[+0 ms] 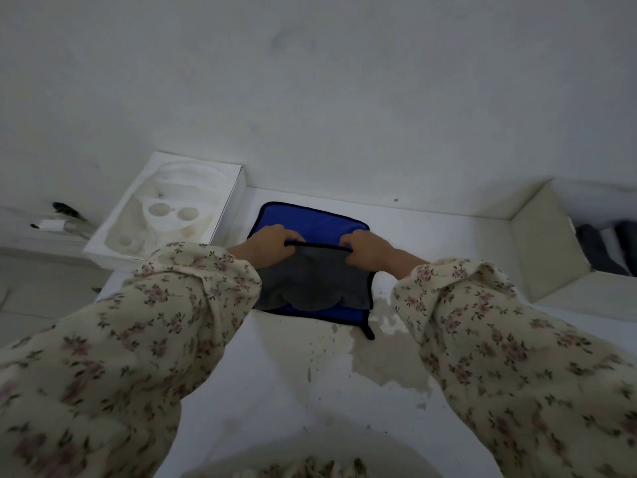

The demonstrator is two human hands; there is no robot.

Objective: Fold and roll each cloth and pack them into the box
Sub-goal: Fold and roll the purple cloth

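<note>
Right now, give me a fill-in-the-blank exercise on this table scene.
1. The left hand and the right hand both grip the cloth by its ____ hem.
2. The side folded over is ____, the other blue.
3. The white moulded tray lies to the cloth's ____.
Missing words: black; grey; left.

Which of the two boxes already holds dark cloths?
The beige box at right, dark cloths inside; the white box at left holds only a moulded insert.

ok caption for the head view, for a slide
Left hand and right hand grip the black edge of a cloth, grey side folded over blue, on a white table.
</note>
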